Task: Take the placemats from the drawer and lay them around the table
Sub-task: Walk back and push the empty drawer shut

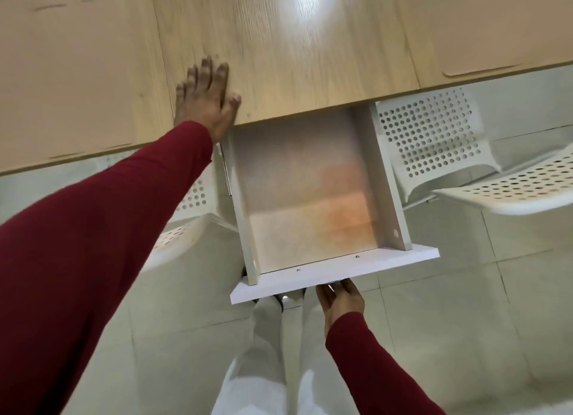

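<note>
Item: placemats (459,26), thin beige sheets, two already lying flat on the desk (294,73); likely light and floppy, so you are best lifting by an edge. Drawer (310,197): pulled out, looking bare. Your left hand (206,99) is pressing flat, released, on the desk; your right hand (339,300) is curling under the drawer front.

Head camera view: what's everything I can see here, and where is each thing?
Table: one, light wood grain, across the top.
Placemats: two visible, beige, on the table at left and right.
Drawer: one, white, pulled open under the table edge; nothing visible inside.
Chairs: two, white, perforated, right and left of the drawer.
Floor: pale tiles, bottom.
Left hand: flat on the left placemat's edge and the table, red sleeve.
Right hand: fingers at the drawer front's handle, red sleeve.
Legs: pale trousers, bottom centre.
</note>
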